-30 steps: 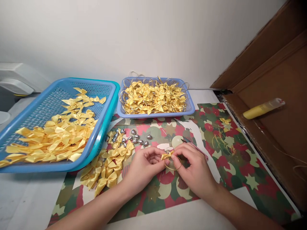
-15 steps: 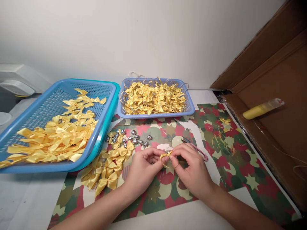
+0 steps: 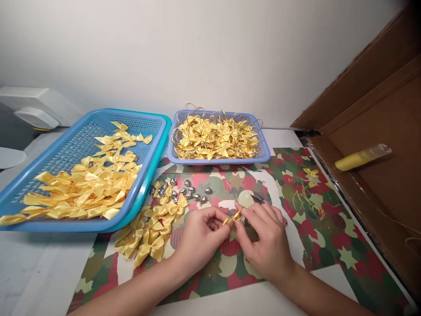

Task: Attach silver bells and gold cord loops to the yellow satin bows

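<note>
Between my two hands is a small yellow ribbon bow [image 3: 227, 220] with gold cord about it. My left hand [image 3: 204, 232] pinches the bow from the left, thumb against fingers. From the other side, my right hand [image 3: 263, 232] is closed at the bow's right end, its thumb and index finger on the cord. The fingers hide much of the bow. Several loose yellow bows [image 3: 153, 245] lie left of my left hand, and silver jingle bells [image 3: 190, 190] are scattered beyond it. A cutter-like tool with a dark tip [image 3: 258, 197] lies partly under my right hand.
A blue basket [image 3: 55, 224] of yellow bows stands at left, stacked on a teal one [image 3: 140, 199]. A smaller blue basket [image 3: 217, 161] with corded bows sits by the wall. Thread scraps [image 3: 307, 199] lie right on the patterned sheet. A yellow tube [image 3: 358, 159] is near cardboard [image 3: 388, 92].
My fingers have shifted on the bow, which is turned and more covered now. The cord loop that hung below it no longer shows there. The whole view has moved slightly.
</note>
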### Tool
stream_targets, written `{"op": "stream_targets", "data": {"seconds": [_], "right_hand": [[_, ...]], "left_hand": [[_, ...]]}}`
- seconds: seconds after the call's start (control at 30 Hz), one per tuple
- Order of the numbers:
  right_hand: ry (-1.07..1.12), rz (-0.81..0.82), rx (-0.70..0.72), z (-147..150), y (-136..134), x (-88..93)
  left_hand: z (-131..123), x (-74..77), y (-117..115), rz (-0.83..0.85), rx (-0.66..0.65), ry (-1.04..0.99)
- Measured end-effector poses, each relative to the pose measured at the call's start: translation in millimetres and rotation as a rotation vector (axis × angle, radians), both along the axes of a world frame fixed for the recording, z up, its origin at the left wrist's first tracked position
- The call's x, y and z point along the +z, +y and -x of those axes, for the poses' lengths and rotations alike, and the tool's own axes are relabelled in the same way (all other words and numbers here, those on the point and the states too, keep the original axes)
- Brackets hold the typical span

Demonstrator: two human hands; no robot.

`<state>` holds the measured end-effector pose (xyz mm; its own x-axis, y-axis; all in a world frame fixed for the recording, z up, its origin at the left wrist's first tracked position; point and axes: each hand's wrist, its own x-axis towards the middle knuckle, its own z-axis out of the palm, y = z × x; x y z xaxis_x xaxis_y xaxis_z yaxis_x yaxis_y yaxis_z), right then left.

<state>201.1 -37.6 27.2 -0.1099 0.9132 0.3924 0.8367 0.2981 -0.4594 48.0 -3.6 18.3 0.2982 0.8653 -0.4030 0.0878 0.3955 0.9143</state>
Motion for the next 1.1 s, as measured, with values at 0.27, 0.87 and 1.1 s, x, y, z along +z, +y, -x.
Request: {"op": "stream_targets", "data": {"seconds": [0.27, 0.87, 1.1], "right_hand": [[0.061, 0.044, -0.056, -4.9, 5.1, -1.1], [0.821, 0.409, 0.334, -18.7, 9.9, 17.7], [0.962, 0.344, 0.453, -27.7, 14.9, 38.0]], "left_hand": [[-0.2, 3.5, -2.7, -0.163, -0.075, 0.148], [5.6, 6.3, 6.9, -0.202, -0.061, 0.139], [11.4, 19.0, 11.7, -0.334, -0.103, 0.208]]}}
